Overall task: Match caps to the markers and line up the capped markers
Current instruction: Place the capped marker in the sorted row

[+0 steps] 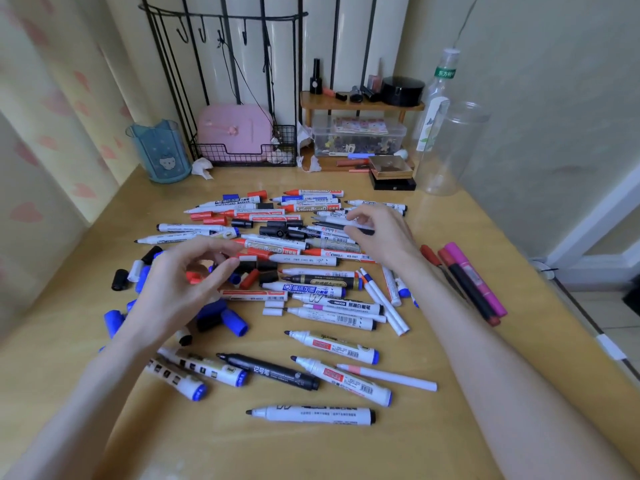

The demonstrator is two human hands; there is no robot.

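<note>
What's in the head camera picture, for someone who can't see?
A left hand and right hand reach over a scatter of uncapped markers and loose caps on a wooden desk. Capped markers lie side by side at the right.

We see the table (433, 445) filling the lower frame, with a heap of markers (304, 258) spread across its middle. Loose caps (235, 322) cluster at the heap's left side, under our left hand (180, 282). Our right hand (384, 237) is over the heap's upper right part. A few capped markers (476, 277) lie side by side at the right, apart from the heap. One marker (311, 414) lies alone below the rest. Along the table's back edge, a cup (161, 152) stands at upper left. To its right a rack (242, 157) holds a case (235, 128). Further right, a shelf (346, 105) stands over a storage box (358, 136). A bottle (438, 98) and a jar (453, 147) stand at upper right.
</note>
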